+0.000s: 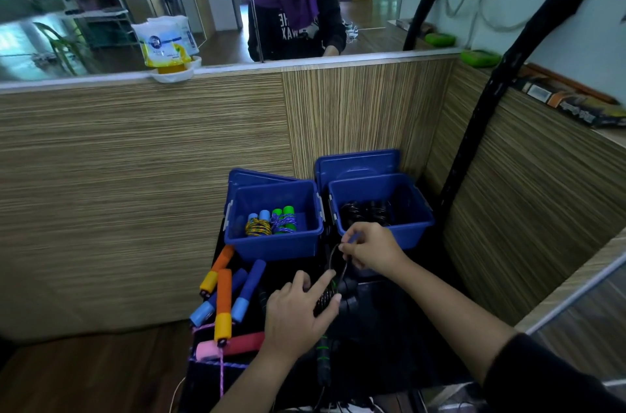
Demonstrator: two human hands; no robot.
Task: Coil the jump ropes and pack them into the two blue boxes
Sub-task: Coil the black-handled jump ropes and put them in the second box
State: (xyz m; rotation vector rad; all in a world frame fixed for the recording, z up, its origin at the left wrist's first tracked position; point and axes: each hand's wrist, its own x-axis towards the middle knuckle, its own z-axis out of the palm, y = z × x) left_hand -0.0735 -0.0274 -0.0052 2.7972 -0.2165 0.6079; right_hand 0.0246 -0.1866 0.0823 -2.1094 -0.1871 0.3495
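Two blue boxes stand side by side on a dark surface. The left box (237,236) holds coiled ropes with blue and green foam handles (272,219). The right box (418,219) holds coiled black ropes (366,211). My left hand (298,311) grips a black rope handle (323,299) in front of the boxes. My right hand (371,246) pinches the thin black cord (333,255) and loops it above that handle. Loose ropes with orange, blue, yellow and pink foam handles (223,294) lie to the left.
A wood-grain partition (142,175) rises right behind the boxes, with a mirror above it. Blue lids (355,163) lean behind the boxes. A black pole (481,128) slants up on the right. Another green-banded black handle (322,353) lies near the front.
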